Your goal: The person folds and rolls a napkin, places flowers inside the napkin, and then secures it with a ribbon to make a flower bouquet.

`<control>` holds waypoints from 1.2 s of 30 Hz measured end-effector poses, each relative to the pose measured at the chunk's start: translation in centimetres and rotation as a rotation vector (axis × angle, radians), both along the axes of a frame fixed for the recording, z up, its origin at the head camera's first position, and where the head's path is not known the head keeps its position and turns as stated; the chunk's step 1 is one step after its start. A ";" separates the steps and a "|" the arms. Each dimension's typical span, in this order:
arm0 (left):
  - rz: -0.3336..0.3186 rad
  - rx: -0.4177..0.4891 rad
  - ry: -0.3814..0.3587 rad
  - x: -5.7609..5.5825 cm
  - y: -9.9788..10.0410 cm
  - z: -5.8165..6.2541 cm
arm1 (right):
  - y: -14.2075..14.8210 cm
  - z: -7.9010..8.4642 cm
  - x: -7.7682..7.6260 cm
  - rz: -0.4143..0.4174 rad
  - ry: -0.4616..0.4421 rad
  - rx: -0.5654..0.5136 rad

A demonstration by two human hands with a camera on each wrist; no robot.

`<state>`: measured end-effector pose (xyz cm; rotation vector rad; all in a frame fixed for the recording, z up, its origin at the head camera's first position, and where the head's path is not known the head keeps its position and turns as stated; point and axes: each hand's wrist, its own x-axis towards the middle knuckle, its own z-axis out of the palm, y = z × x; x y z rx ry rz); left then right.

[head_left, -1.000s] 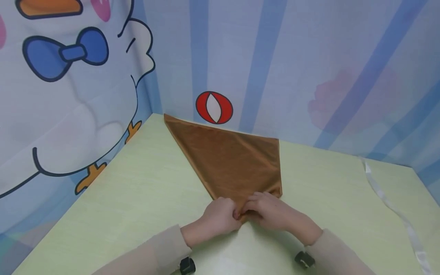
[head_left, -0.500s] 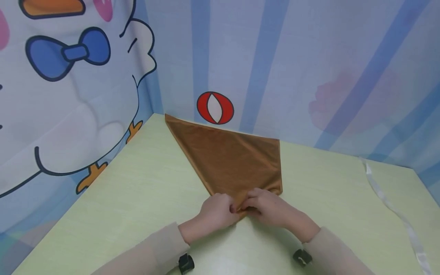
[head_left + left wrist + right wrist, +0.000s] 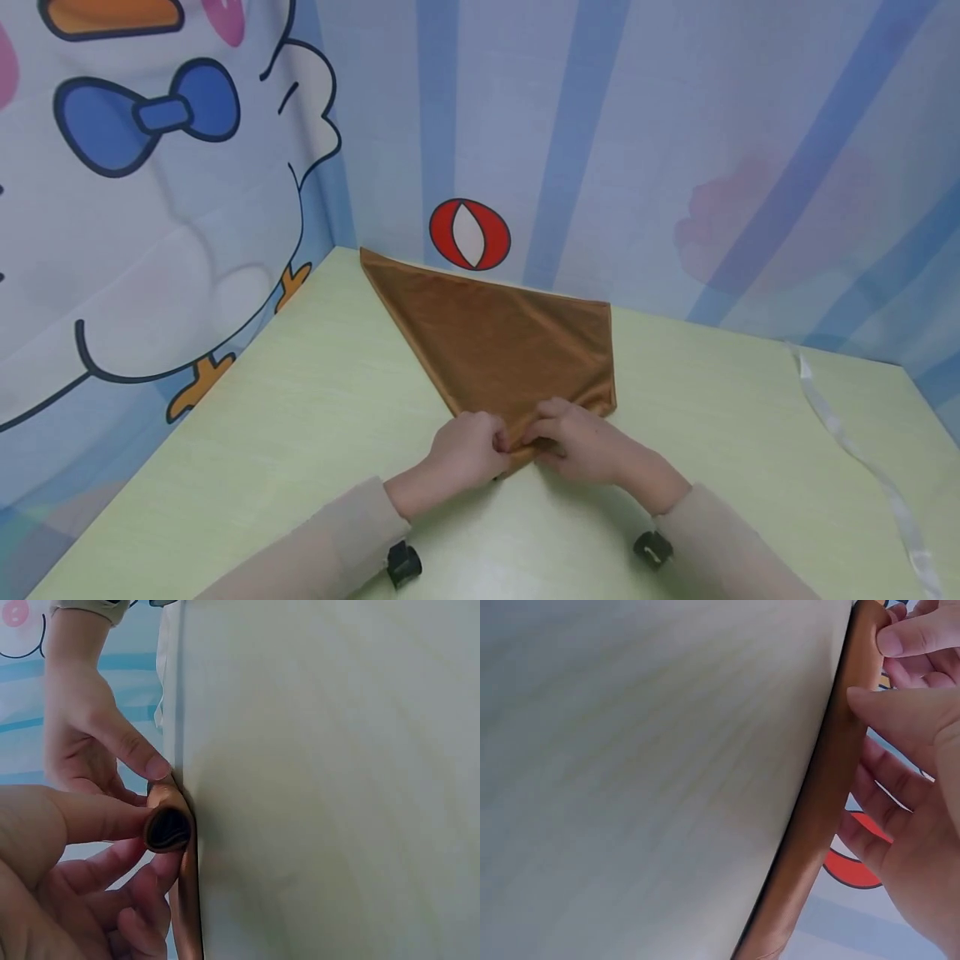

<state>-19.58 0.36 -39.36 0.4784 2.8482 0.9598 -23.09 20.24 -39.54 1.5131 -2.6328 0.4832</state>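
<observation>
A brown cloth (image 3: 487,342) lies flat on the pale table, its near edge rolled into a tube. At the left end of that roll, my left hand (image 3: 468,446) pinches it between thumb and fingers. In the left wrist view, the open end of the rolled cloth (image 3: 169,829) shows dark layers inside. Close beside it, my right hand (image 3: 577,437) pinches the roll with thumb on the near side and fingers over the top. The right wrist view shows the right thumb (image 3: 892,712) on the smooth rolled edge, with the left fingertips just beyond it.
The pale yellow-green table (image 3: 300,400) extends around the cloth. A white ribbon (image 3: 855,454) lies along its right side. Printed curtains (image 3: 637,150) stand behind and to the left, right against the cloth's far edge.
Both hands have moved slightly away from the body along with the rolled edge. The flat part of the cloth is a little shorter; its far edge stays in place.
</observation>
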 end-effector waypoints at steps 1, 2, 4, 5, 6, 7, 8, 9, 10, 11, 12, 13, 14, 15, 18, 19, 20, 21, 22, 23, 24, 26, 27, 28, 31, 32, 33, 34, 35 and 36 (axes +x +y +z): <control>0.005 -0.009 -0.003 -0.1 0.0 0.0 | 0.0 0.0 -0.1 0.009 0.001 -0.006; 0.009 -0.019 -0.001 -0.1 -0.1 0.0 | -0.1 -0.1 -0.2 0.019 0.006 -0.011; 0.008 -0.018 0.000 -0.1 -0.1 0.0 | -0.2 -0.2 -0.4 0.029 0.014 -0.011; 0.006 -0.014 0.002 -0.1 -0.1 0.0 | -0.2 -0.2 -0.4 0.031 0.016 -0.009; 0.004 -0.018 0.011 -0.1 -0.1 -0.1 | -0.3 -0.2 -0.5 0.032 0.017 -0.004; 0.001 -0.021 0.018 -0.1 -0.1 -0.1 | -0.3 -0.2 -0.6 0.032 0.019 0.003; -0.004 -0.027 0.030 -0.1 -0.2 -0.1 | -0.3 -0.1 -0.6 0.030 0.020 0.011; -0.006 -0.031 0.041 -0.1 -0.2 -0.1 | -0.4 -0.1 -0.7 0.030 0.024 0.018; -0.007 -0.036 0.049 0.0 -0.2 -0.1 | -0.5 0.0 -0.8 0.031 0.030 0.026; -0.006 -0.044 0.060 0.0 -0.2 -0.1 | -0.5 0.0 -0.8 0.029 0.033 0.033; -0.005 -0.048 0.067 0.0 -0.2 -0.1 | -0.6 0.1 -0.9 0.027 0.034 0.036; -0.004 -0.046 0.068 0.0 -0.2 -0.1 | -0.7 0.2 -0.9 0.021 0.033 0.039; -0.002 -0.043 0.071 0.0 -0.2 -0.1 | -0.8 0.2 -1.0 0.009 0.026 0.042; 0.001 -0.039 0.069 0.0 -0.2 0.0 | -0.8 0.3 -1.0 -0.001 0.019 0.045; 0.011 -0.034 0.055 -0.1 -0.3 0.1 | -0.9 0.4 -1.1 -0.028 -0.011 0.045; 0.015 -0.030 0.050 -0.2 -0.3 0.1 | -0.9 0.4 -1.1 -0.031 -0.013 0.046; 0.019 -0.029 0.052 -0.2 -0.4 0.2 | -0.9 0.3 -1.1 -0.026 -0.009 0.042; 0.022 -0.027 0.050 -0.3 -0.4 0.2 | -0.9 0.3 -1.2 -0.018 -0.001 0.037; 0.025 -0.027 0.053 -0.4 -0.5 0.2 | -0.8 0.3 -1.2 -0.010 0.010 0.032; 0.028 -0.026 0.055 -0.4 -0.5 0.2 | -0.8 0.2 -1.2 -0.002 0.021 0.025; 0.031 -0.028 0.062 -0.5 -0.6 0.1 | -0.8 0.2 -1.2 0.006 0.035 0.020; 0.038 -0.034 0.072 -0.7 -0.6 0.1 | -0.8 0.1 -1.3 0.016 0.061 0.011; 0.040 -0.038 0.074 -0.7 -0.7 0.0 | -0.8 0.0 -1.4 0.017 0.069 0.009; 0.041 -0.041 0.080 -0.7 -0.7 0.0 | -0.8 -0.1 -1.4 0.017 0.076 0.011; 0.041 -0.045 0.095 -0.8 -0.6 -0.2 | -1.0 -0.2 -1.6 0.015 0.092 0.019; 0.039 -0.046 0.101 -0.8 -0.6 -0.3 | -1.0 -0.2 -1.7 0.011 0.095 0.028; 0.037 -0.046 0.103 -0.8 -0.6 -0.3 | -1.1 -0.2 -1.7 0.006 0.098 0.038; 0.036 -0.047 0.104 -0.8 -0.6 -0.3 | -1.1 -0.2 -1.7 0.000 0.096 0.049; 0.037 -0.053 0.106 -0.8 -0.6 -0.3 | -1.2 -0.2 -1.7 -0.007 0.094 0.059; 0.036 -0.057 0.106 -0.8 -0.6 -0.3 | -1.3 -0.1 -1.8 -0.013 0.087 0.066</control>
